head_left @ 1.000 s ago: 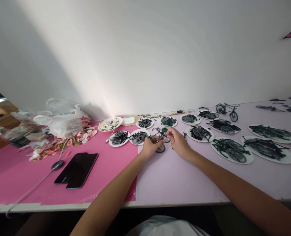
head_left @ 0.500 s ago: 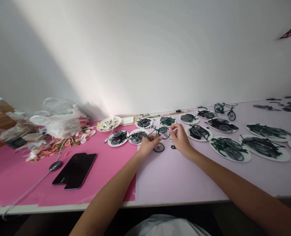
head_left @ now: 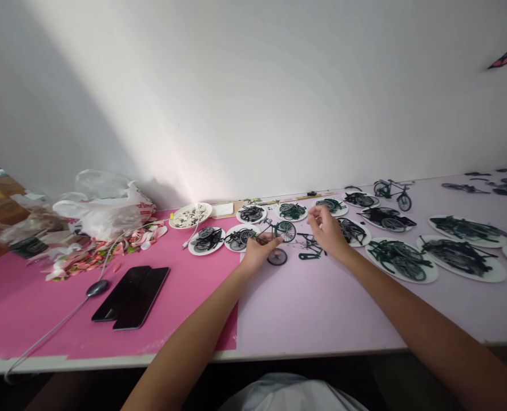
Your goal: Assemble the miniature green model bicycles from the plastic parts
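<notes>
My left hand (head_left: pixel 258 251) is closed around a small model bicycle (head_left: pixel 286 231), thumb and fingers pinching its middle. One spoked wheel shows beyond the fingertips. Another dark wheel (head_left: pixel 277 257) is visible just below the thumb; whether it is joined to the bicycle I cannot tell. To the right, my right hand (head_left: pixel 327 231) hovers by the plates with fingers loosely bent, and nothing shows in it. Between the hands lie a loose dark bicycle frame piece (head_left: pixel 310 242) and a small black part (head_left: pixel 308 256) on the pale tabletop.
Several white plates (head_left: pixel 369 250) of dark bicycle parts line the back and right. A standing model bicycle (head_left: pixel 394 195) is near the wall. On the left lie two phones (head_left: pixel 140 297), a cable, pink petal-like pieces (head_left: pixel 108 251) and a plastic bag (head_left: pixel 108 208).
My right hand has moved right, away from the bicycle's wheel, uncovering the loose parts on the table. My left hand keeps its hold on the model bicycle in nearly the same place.
</notes>
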A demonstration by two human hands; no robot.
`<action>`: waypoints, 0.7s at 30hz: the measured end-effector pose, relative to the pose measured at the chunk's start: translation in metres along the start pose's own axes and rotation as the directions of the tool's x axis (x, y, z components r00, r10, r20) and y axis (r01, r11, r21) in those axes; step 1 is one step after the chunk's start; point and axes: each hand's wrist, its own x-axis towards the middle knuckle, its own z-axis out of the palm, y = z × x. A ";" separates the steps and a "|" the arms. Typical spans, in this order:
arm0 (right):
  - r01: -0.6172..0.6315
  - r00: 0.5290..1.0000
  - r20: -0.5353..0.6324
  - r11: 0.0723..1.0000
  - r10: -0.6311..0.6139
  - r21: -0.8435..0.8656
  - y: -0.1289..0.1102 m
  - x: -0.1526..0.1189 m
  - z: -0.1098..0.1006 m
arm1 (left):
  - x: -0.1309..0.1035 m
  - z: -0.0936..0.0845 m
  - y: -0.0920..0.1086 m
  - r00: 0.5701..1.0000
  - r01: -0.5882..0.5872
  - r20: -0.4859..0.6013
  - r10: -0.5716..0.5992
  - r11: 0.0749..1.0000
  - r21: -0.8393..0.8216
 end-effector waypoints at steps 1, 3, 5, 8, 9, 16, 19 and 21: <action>-0.014 0.997 0.072 0.999 0.017 -0.045 0.002 0.001 -0.002 | 0.000 0.000 0.001 1.000 -0.004 -0.009 0.004 1.000 0.004; -0.009 0.975 0.217 0.990 0.039 -0.138 0.007 0.001 -0.005 | -0.002 0.000 0.002 1.000 -0.025 -0.016 0.025 1.000 0.020; 0.030 0.949 0.312 0.976 0.040 -0.216 0.011 -0.001 -0.005 | -0.003 0.000 0.004 0.999 -0.047 -0.022 0.048 0.998 0.032; 0.079 0.937 0.348 0.966 0.011 -0.245 0.017 -0.003 -0.001 | -0.003 0.000 0.004 0.998 -0.050 -0.043 0.051 0.998 0.031; 0.088 0.939 0.345 0.969 -0.002 -0.232 0.019 -0.003 0.000 | -0.003 0.001 0.003 0.998 -0.044 -0.050 0.045 0.999 0.029; 0.138 0.934 0.353 0.960 -0.045 -0.243 0.028 -0.003 0.007 | -0.002 0.002 0.002 0.996 -0.016 -0.089 0.017 1.000 0.019; 0.126 0.929 0.370 0.958 -0.022 -0.258 0.031 -0.007 0.009 | -0.002 0.003 0.004 0.995 -0.011 -0.098 0.014 1.000 0.027; 0.110 0.925 0.380 0.959 -0.003 -0.261 0.032 -0.010 0.009 | -0.002 0.003 0.006 0.995 -0.008 -0.098 0.011 0.999 0.033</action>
